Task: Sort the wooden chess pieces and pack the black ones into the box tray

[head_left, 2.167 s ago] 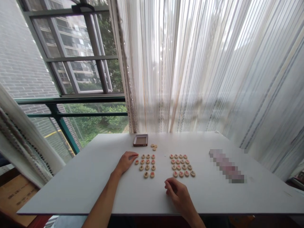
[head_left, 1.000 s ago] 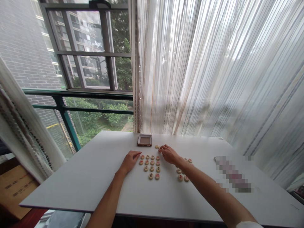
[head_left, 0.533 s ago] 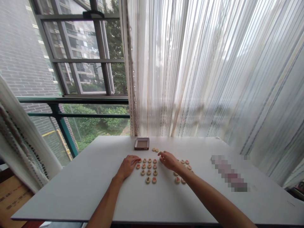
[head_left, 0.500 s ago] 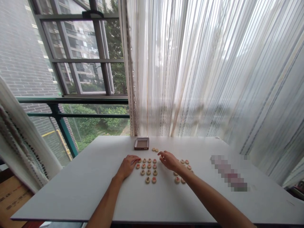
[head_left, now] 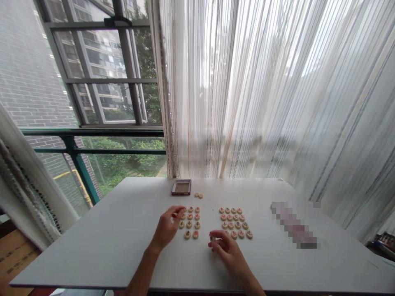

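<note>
My right hand (head_left: 226, 248) is closed, with a round wooden Chinese chess piece (head_left: 212, 238) pinched on edge between thumb and fingertips. It is just off the table, at the near left corner of the right group of pieces (head_left: 235, 217). My left hand (head_left: 168, 226) bends over the far left corner of the left group of pieces (head_left: 190, 216), its fingertips drawn together. Whatever those fingertips hold or touch is hidden. Both groups lie flat in rows, with red or black characters facing up.
A shallow open box (head_left: 181, 193) stands toward the back of the white table (head_left: 138, 230), with two blank discs (head_left: 198, 195) beside it. A pixelated pinkish item (head_left: 294, 226) lies on the right. Sheer curtains (head_left: 247, 90) hang behind the table's far edge.
My right hand has come back toward me from the far side of the left group and now pinches a piece. My left hand has shifted slightly nearer. The view has turned a little.
</note>
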Demonstrator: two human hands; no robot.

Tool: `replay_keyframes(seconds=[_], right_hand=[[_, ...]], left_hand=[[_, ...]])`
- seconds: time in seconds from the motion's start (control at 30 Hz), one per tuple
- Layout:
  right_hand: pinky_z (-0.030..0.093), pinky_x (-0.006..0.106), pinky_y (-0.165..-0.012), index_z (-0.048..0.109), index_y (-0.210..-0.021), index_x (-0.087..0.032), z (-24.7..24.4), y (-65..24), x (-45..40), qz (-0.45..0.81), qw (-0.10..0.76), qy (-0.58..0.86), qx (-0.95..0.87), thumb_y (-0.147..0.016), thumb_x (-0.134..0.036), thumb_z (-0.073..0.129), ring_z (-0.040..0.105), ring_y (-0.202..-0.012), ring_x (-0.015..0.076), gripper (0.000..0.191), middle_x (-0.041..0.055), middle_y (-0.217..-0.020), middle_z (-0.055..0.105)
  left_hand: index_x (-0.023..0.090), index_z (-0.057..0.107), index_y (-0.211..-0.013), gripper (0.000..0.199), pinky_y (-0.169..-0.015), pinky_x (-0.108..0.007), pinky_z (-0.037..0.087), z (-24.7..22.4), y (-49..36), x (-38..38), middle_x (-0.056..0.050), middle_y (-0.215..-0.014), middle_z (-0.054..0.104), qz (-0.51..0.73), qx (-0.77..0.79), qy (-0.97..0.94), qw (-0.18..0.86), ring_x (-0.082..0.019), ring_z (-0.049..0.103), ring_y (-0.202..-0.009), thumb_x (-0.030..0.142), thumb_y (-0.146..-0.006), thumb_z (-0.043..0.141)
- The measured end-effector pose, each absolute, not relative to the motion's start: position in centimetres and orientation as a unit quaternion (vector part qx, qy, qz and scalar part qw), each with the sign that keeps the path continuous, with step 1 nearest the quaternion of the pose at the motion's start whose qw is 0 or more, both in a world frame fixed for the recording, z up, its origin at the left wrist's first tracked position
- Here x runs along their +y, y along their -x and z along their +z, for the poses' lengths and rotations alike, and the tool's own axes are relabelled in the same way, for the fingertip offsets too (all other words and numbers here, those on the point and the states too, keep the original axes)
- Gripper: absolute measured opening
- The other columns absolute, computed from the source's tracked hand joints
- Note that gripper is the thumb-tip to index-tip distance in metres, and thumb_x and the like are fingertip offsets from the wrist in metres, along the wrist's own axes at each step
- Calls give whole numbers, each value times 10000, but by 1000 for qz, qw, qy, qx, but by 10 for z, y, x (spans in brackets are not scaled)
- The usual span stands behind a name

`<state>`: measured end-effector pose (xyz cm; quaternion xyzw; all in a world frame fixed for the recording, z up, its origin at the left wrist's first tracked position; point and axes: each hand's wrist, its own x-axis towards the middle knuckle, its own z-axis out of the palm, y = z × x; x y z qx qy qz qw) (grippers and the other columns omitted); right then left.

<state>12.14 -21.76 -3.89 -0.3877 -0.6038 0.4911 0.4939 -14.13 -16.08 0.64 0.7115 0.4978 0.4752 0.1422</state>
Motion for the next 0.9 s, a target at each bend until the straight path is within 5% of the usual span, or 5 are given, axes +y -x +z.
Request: replay_keyframes(seconds=[0.1,0.23,0.6,0.9], right_hand=[[566,372,-836,622,-1096,-227,-41,-119,-220,526,531,358,-560,-877,-463,707,731,-984,261,333,90,-1135,686],[559,354,-829,621,-1054,-222,-37,-118,-224,520,526,354,-572,-877,-429,722,728,-938,238,290,69,-1046,708],[571,310,-799,635,-1090,-230,-26,-109,-241,420,489,374,-667,-933,-330,651,729,-867,208,187,51,-964,744],[571,305,-770,676,-1069,-217,-24,-110,-239,396,498,388,-666,-946,-362,619,726,-813,208,199,62,-940,749]], left_hand=[[215,700,-1116,287,-770,-278,581,-1,97,-207,-59,-990,765,471,478,-706,227,-189,724,-838,409,-975,541],[188,690,-1102,315,-701,-272,581,-14,61,-238,-76,-924,772,472,473,-652,358,-202,738,-776,439,-952,573],[176,657,-968,286,-685,-258,561,-18,51,-239,-61,-863,751,501,451,-613,412,-202,730,-777,456,-922,622],[171,702,-1181,420,-768,-294,580,-24,59,-239,-84,-914,780,484,430,-600,470,-214,730,-812,473,-892,660]])
